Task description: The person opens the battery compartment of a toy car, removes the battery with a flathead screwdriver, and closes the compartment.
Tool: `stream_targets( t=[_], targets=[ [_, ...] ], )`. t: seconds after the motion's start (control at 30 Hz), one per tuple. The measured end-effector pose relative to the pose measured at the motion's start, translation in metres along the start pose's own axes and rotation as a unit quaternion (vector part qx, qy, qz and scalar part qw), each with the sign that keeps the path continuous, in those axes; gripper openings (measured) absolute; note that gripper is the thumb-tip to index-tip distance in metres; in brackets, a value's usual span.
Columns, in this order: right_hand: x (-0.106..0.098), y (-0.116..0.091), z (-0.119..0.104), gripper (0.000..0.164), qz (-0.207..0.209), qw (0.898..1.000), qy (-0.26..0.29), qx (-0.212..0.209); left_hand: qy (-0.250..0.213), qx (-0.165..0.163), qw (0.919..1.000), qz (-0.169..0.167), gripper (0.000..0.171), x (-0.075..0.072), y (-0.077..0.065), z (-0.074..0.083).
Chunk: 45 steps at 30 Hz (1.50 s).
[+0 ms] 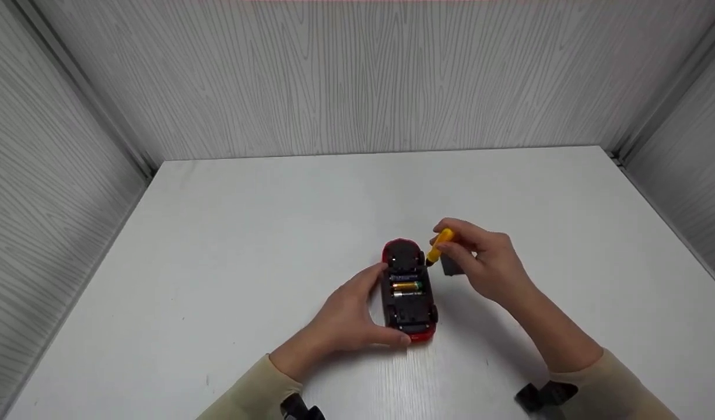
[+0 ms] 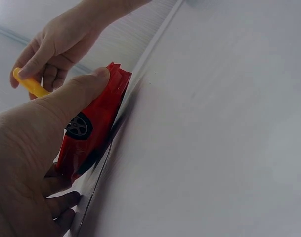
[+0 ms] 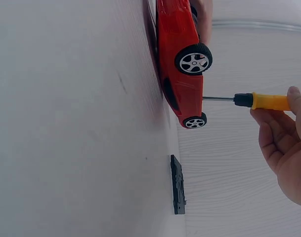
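A red toy car (image 1: 412, 309) lies upside down on the table, its black underside up and several batteries (image 1: 406, 286) showing in the uncovered compartment. My left hand (image 1: 347, 318) grips the car from the left, thumb at the near end and fingers along the side. In my right hand (image 1: 498, 269) is a screwdriver (image 1: 440, 246) with a yellow handle, pinched between thumb and fingers. Its metal shaft (image 3: 218, 98) points down at the car's underside in the right wrist view; the tip is hidden behind the car's side.
A small black battery cover (image 3: 178, 185) lies on the white table (image 1: 246, 233) to the right of the car, partly under my right hand in the head view. Grey wood-grain panels (image 1: 357, 76) stand at the back and both sides.
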State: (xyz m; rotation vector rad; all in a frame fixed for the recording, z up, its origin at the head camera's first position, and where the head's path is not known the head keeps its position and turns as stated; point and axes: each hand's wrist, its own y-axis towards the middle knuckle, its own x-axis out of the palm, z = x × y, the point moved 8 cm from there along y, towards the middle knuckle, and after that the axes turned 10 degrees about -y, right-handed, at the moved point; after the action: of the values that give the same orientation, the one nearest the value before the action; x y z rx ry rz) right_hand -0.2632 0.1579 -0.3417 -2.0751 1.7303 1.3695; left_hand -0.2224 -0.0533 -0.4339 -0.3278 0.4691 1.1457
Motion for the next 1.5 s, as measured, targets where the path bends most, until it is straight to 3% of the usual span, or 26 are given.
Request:
stream_targets(
  t=[0.37,0.57,1.13,1.5],
  targets=[
    [-0.003,0.003,0.018,0.016,-0.017,0.997,0.048,0.052,-0.002,0.019,0.9998,0.004,0.126,-0.001,0.001,0.003],
    [-0.001,0.003,0.028,0.016,-0.035,0.993,0.074,0.082,-0.002,0.010,0.9999,0.001,0.127,-0.001,0.002,0.001],
    [-0.003,0.005,0.041,0.018,-0.043,0.985,0.144,0.086,-0.009,0.007,0.9999,0.003,0.126,-0.003,0.002,0.003],
    [-0.003,0.002,0.056,0.023,-0.037,0.972,0.205,0.108,-0.015,-0.002,0.9999,0.002,0.128,-0.002,0.001,0.001]
  ],
)
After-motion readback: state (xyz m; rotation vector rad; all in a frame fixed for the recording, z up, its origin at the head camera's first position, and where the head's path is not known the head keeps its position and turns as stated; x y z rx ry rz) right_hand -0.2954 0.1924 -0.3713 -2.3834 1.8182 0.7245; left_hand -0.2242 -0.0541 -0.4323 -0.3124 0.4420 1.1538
